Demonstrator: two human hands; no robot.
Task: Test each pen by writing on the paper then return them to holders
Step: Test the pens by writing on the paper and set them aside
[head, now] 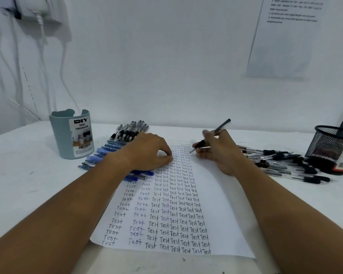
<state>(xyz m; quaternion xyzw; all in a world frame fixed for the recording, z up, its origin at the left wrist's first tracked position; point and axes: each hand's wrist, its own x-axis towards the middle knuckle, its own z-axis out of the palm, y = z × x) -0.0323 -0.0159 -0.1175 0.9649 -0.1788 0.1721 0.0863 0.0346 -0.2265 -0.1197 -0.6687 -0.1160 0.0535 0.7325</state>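
Right hand (219, 150) pinches a black pen (210, 136), tip on the far end of the paper (222, 194) at table centre, while the left hand (149, 152), fingers curled, presses the paper's far left edge beside blue pens (105, 153).

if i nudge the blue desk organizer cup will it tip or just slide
The desk organizer would probably slide: it stands upright on a wide flat base on the smooth white table. It looks empty, so likely light. Being taller than wide, a push near its rim might tip it.
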